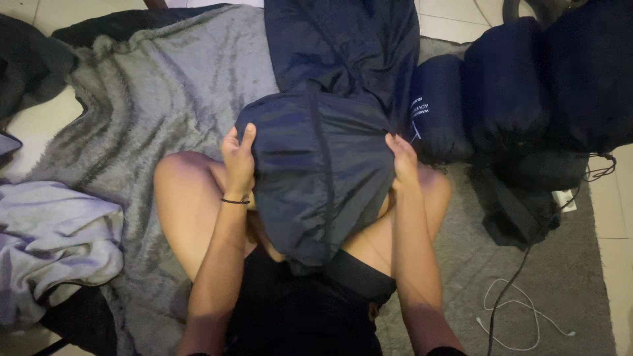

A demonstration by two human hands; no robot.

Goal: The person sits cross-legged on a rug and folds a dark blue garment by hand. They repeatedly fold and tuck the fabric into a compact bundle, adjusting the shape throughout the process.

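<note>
**On the grey blanket, both hands grip a dark blue padded roll**

Across the person's bare knees lies a dark navy sleeping bag (323, 171), its near part rolled into a thick bundle while the rest stretches away flat over the grey fuzzy blanket (158, 99). The left hand (239, 158) is clamped on the bundle's left edge, thumb up on the fabric, a thin black band at the wrist. The right hand (402, 158) is closed on the right edge, fingers pressed into the cloth. The person sits with knees bent, in black shorts.

Just right of the bundle stand several dark blue stuffed sacks (508, 92), side by side, touching one another. A white cable (521, 316) loops on the blanket near the right forearm, crossed by a black cord (514, 277). A pale lilac cloth (53, 237) lies crumpled at the far left.
</note>
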